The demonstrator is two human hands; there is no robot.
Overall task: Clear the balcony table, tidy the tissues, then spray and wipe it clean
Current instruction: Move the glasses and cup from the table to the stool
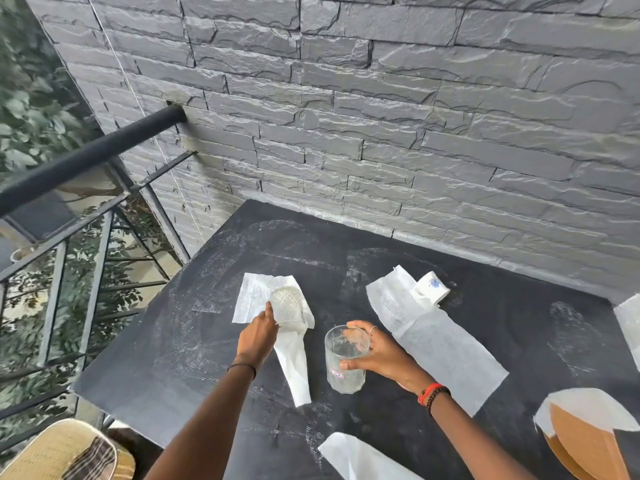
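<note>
A dusty black table [194, 334] stands against a grey stone wall. My left hand [258, 336] grips a clear textured glass [287, 308] that lies tipped on a white tissue [254, 294]. My right hand [375, 351] holds an upright clear glass [343, 365] with a small red label, fingers over its rim. A long white tissue [440, 344] spreads to the right of it. At its far end a white cup with a blue pattern [433, 287] lies on its side.
More tissues lie at the near edge [356, 455] and far right [628, 323]. A brown cardboard piece [585, 441] with tissue on it sits at the near right. A black railing [86, 157] runs left of the table. A woven chair [59, 452] is at the bottom left.
</note>
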